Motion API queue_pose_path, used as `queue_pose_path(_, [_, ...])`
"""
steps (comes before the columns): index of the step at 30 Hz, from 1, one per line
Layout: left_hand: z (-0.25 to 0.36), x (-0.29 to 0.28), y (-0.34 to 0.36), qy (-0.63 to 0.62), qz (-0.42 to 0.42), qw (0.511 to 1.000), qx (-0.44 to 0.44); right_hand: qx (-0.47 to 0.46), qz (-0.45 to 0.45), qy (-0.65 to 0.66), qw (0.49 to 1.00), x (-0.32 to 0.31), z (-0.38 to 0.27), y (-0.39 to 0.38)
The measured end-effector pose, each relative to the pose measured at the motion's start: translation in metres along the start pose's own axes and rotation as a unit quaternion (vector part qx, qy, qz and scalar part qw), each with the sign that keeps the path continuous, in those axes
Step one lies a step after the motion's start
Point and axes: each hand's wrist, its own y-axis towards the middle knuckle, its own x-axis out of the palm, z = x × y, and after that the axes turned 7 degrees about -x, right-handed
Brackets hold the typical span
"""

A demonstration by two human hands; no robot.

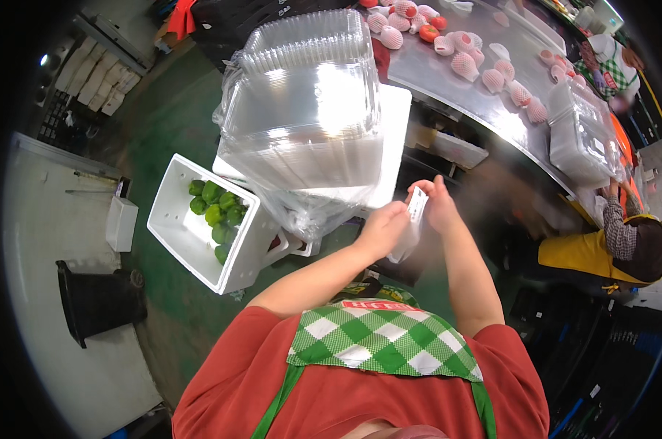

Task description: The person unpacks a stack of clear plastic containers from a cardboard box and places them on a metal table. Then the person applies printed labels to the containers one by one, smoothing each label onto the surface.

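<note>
In front of my apron, my left hand [384, 230] pinches a thin white printed piece [416, 205], like a label strip or small packet; I cannot tell which. My right hand [440, 208] grips its other side, some fingers raised. Its pale lower end hangs below my left hand. Just beyond my hands is a tall stack of transparent plastic trays [301, 110], partly wrapped in loose film, on a white support [395, 132]. To the left, a white foam box [236, 256] stands tilted, with several green bell peppers [212, 192] inside.
A steel table [448, 84] at the back right carries pink-netted fruit [464, 66], red tomatoes [428, 33] and more plastic trays [581, 135]. A co-worker in a yellow apron [580, 245] works at its right; another person [612, 66] stands farther off. A black bin [100, 304] is at left.
</note>
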Motion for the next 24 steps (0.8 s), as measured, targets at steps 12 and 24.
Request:
queue_pose_path(12, [0.062, -0.077, -0.059, -0.161, 0.003, 0.964, 0.21, -0.199, 0.005, -0.163, 0.966, 0.183, -0.04, -0.017])
queue_pose_path(24, [0.08, -0.197, -0.125, -0.051, 0.006, 0.974, 0.219, -0.353, -0.019, -0.378, 0.856, 0.306, -0.043, -0.015])
